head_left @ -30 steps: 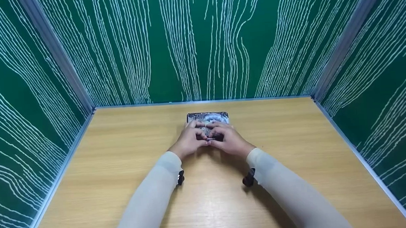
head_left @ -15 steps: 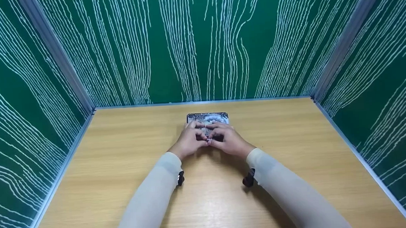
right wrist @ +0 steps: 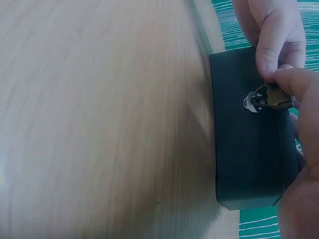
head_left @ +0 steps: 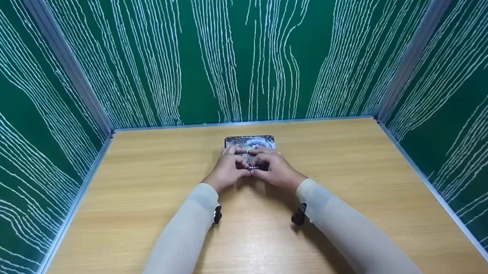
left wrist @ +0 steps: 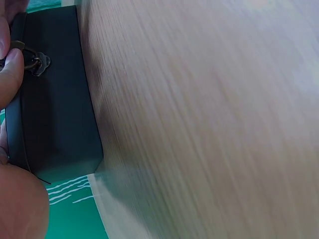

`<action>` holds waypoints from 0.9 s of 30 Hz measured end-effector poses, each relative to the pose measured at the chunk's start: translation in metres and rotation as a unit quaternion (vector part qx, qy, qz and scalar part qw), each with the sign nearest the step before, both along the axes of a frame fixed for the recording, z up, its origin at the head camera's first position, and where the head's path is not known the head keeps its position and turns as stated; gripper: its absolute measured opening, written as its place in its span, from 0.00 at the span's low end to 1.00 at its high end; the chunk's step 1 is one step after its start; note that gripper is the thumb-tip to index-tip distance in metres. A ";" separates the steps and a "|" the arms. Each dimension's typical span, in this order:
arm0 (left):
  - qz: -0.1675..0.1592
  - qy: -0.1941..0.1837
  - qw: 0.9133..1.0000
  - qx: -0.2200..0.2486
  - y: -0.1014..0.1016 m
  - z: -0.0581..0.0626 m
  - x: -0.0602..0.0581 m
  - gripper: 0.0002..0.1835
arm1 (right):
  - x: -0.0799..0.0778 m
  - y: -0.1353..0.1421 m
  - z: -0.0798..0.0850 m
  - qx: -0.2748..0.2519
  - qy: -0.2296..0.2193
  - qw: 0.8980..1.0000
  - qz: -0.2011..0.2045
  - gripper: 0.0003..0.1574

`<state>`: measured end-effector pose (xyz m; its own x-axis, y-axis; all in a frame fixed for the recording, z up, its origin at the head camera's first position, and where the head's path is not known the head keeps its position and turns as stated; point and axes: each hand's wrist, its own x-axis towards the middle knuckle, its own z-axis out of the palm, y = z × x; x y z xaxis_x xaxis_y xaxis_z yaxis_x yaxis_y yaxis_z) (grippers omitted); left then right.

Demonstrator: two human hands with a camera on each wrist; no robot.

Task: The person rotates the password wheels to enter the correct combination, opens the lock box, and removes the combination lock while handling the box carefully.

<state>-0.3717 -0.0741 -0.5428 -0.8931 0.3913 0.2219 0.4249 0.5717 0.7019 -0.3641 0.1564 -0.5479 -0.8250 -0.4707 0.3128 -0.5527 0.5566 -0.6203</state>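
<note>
A small dark box (head_left: 256, 143) with a picture on its lid sits toward the back of the table. In the right wrist view, a little brass padlock (right wrist: 277, 95) hangs from a metal loop (right wrist: 251, 102) on the box's dark front face. My left hand (head_left: 228, 167) and right hand (head_left: 277, 169) meet at this front side, thumbs and fingertips pinching the padlock between them. Other fingers of both hands lie over the lid and partly hide its picture. From the left wrist, the padlock (left wrist: 18, 46) shows beside a thumb (left wrist: 11, 77).
The wooden table (head_left: 249, 232) extends around the box. Green walls with white wavy lines (head_left: 261, 69) enclose it at the back and both sides, with metal framing along the edges. A dark wrist-worn device (head_left: 299, 214) sits below the right sleeve.
</note>
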 end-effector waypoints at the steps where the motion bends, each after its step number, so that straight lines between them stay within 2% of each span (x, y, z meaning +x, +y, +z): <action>1: 0.000 -0.001 1.000 0.000 0.000 0.000 0.000 0.07 | 0.000 0.000 0.000 0.001 0.001 1.000 0.000 0.10; 17: 0.007 -0.009 1.000 -0.004 0.001 0.002 0.002 0.07 | 0.000 -0.001 0.000 0.014 -0.010 1.000 -0.004 0.09; 27: 0.004 -0.006 1.000 0.002 0.001 0.002 0.002 0.07 | 0.000 0.001 0.000 -0.005 -0.022 1.000 -0.009 0.11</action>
<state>-0.3697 -0.0726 -0.5408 -0.8991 0.3826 0.2126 0.4115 0.5733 0.7085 -0.3638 0.1578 -0.5480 -0.8461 -0.4528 0.2812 -0.5150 0.5589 -0.6499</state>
